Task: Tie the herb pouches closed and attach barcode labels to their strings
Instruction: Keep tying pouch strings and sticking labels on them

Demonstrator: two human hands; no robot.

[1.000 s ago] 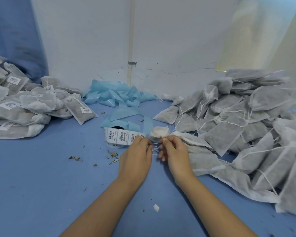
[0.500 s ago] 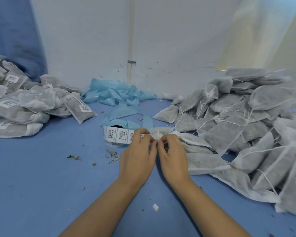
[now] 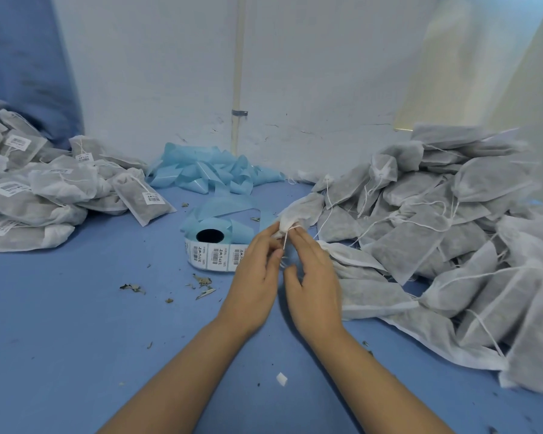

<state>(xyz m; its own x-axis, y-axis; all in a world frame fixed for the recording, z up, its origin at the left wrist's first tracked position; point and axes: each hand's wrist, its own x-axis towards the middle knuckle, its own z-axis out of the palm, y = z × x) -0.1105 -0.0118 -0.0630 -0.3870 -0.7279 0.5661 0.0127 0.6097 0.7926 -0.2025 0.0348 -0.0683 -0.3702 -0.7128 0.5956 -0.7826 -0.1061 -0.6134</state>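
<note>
Mid-frame, the left hand (image 3: 254, 278) and right hand (image 3: 312, 277) pinch the thin white drawstring (image 3: 285, 239) of a gathered white mesh herb pouch (image 3: 298, 214), mid-knot; next probably comes a label from the white barcode sticker roll (image 3: 212, 253).

both hands (image 3: 290, 270) at a pouch's (image 3: 298, 216) gathered neck and string (image 3: 285, 239), label roll (image 3: 212, 250) just beside

left hand (image 3: 256, 277): fingers pinching | right hand (image 3: 314, 281): fingers pinching, forearms converging

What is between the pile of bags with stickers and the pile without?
In the head view: a roll of white barcode labels, crumpled pale-blue backing strips and dried herb crumbs.
</note>
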